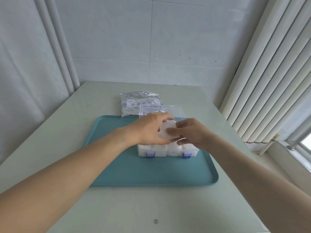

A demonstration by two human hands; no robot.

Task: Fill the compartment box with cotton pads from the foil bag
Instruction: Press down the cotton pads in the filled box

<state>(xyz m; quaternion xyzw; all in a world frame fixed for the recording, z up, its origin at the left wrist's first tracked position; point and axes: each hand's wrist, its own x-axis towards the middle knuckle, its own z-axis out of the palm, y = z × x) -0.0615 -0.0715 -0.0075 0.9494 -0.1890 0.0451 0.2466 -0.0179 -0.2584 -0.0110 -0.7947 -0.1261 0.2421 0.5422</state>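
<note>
Both hands met over the box (168, 149), which sat on the far half of the teal tray (127, 167). The left hand (149, 130) had thumb and fingers curled round a small stack of pads (165, 130), and the right hand (195, 133) pinched the same stack from the other side, just above the box.

The stack looked loose to me. If either hand eased off unevenly, the pads could fan apart and spill across neighbouring compartments or onto the tray. A thick stack might also catch on a divider and buckle.

The near row of the box already showed white through its clear wall, so I judged those compartments full. The clear lid (161, 111) stood open behind the hands. Behind the box, the foil bag (134, 103) lay flat on the table; what remained inside I could not tell.
</note>
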